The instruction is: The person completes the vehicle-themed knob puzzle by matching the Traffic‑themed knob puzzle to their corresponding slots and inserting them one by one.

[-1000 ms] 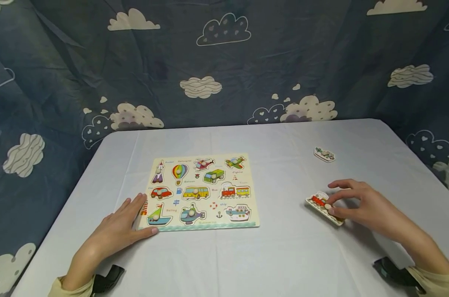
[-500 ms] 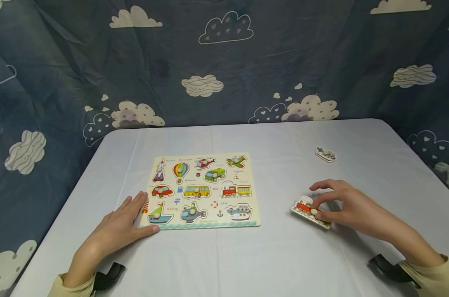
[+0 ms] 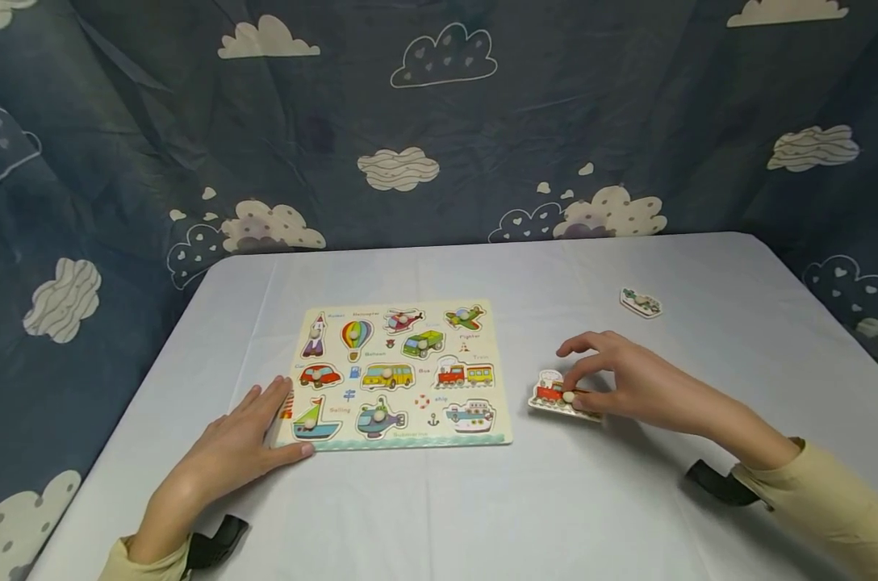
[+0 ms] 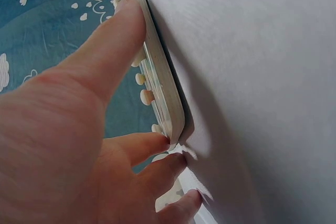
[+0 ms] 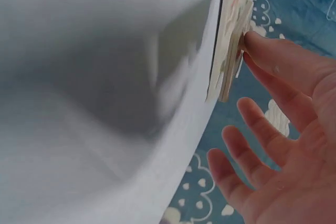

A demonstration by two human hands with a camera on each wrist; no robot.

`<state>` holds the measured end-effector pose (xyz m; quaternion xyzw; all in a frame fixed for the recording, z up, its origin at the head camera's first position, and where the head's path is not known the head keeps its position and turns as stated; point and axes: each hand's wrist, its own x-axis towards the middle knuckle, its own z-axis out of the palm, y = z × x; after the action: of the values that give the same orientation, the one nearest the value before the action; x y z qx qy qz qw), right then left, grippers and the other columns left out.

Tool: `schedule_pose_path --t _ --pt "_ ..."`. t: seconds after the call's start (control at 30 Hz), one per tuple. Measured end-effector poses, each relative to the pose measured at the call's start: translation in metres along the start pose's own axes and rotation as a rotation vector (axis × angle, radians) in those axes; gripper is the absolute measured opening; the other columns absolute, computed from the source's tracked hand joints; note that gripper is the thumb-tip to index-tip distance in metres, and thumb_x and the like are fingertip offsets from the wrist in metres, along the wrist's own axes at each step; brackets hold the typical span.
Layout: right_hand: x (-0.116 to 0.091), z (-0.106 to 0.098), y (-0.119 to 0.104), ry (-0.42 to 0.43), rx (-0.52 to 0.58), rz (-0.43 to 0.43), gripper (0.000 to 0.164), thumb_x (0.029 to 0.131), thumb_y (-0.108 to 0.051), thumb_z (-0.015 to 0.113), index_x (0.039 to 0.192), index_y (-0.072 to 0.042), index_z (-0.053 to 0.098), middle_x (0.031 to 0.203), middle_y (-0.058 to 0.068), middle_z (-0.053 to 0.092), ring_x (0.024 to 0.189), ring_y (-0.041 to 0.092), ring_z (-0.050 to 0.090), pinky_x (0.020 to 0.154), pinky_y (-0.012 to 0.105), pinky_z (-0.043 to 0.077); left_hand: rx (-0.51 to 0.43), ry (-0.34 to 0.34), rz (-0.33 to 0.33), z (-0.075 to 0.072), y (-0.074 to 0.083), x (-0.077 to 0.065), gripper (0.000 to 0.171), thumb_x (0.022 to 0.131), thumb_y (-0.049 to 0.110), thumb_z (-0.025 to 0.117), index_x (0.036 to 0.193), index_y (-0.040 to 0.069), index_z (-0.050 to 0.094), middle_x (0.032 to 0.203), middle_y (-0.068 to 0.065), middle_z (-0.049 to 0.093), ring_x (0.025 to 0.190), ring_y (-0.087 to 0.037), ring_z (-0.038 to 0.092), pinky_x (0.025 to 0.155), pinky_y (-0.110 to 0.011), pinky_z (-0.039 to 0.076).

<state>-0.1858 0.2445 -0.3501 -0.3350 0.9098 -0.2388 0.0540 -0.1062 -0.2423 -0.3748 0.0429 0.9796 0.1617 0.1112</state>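
Note:
A cream wooden puzzle board with vehicle pictures lies left of the table's middle. My left hand rests at its left side, the thumb on the near corner and the fingers spread along the edge. Right of the board, my right hand pinches the knob of a red train puzzle piece between thumb and index finger. In the right wrist view, the train piece is seen edge-on, with the other fingers loose and apart from it. Printed train and ship pictures on the board show no knobs.
One loose white-edged puzzle piece lies farther back on the right of the white-covered table. Several knobbed pieces, such as the yellow bus, sit in the board. A dark cloud-patterned curtain hangs behind the table.
My right hand has moved left across the table with the train piece, bringing it close to the board and turning it more level. My left hand stays at the board's edge.

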Motion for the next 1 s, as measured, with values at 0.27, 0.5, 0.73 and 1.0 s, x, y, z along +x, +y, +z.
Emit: schedule_pose_path --t 0.27,0.5,0.73,1.0 --pt "0.027 0.002 -0.004 -0.020 0.031 -0.053 0.022 0.084 -0.015 0.079 0.090 -0.034 0.073 0.126 0.001 0.058 0.115 0.023 0.051 0.090 0.045 0.045 -0.014 0.001 -0.001 -0.001 0.000 0.000 0.113 0.077 0.075 0.064 0.156 0.003 0.025 0.158 -0.019 0.027 0.144 -0.046 0.019 0.099 -0.076 0.021" --pt "0.047 0.007 -0.006 -0.033 0.053 -0.075 0.024 0.084 -0.011 0.078 0.093 -0.033 0.075 0.128 0.003 0.058 0.117 0.025 0.050 0.092 0.046 0.044 -0.023 -0.002 -0.002 -0.002 0.001 0.000 0.113 0.077 0.075 0.064 0.156 0.004 0.024 0.159 -0.018 0.026 0.144 -0.045 0.019 0.100 -0.076 0.020" --pt "0.066 0.014 -0.010 -0.057 0.073 -0.077 0.020 0.082 -0.014 0.080 0.094 -0.029 0.076 0.131 0.005 0.057 0.119 0.027 0.050 0.095 0.047 0.043 -0.027 0.000 -0.001 -0.001 0.001 0.000 0.113 0.077 0.074 0.065 0.155 0.003 0.025 0.158 -0.019 0.027 0.143 -0.046 0.020 0.100 -0.076 0.021" --pt "0.088 0.022 -0.018 -0.085 0.112 -0.129 0.016 0.084 -0.014 0.080 0.093 -0.027 0.076 0.131 0.006 0.057 0.122 0.028 0.048 0.099 0.048 0.041 -0.023 0.001 -0.011 -0.001 0.001 0.000 0.113 0.076 0.074 0.065 0.156 0.003 0.025 0.158 -0.018 0.027 0.144 -0.045 0.019 0.099 -0.076 0.021"
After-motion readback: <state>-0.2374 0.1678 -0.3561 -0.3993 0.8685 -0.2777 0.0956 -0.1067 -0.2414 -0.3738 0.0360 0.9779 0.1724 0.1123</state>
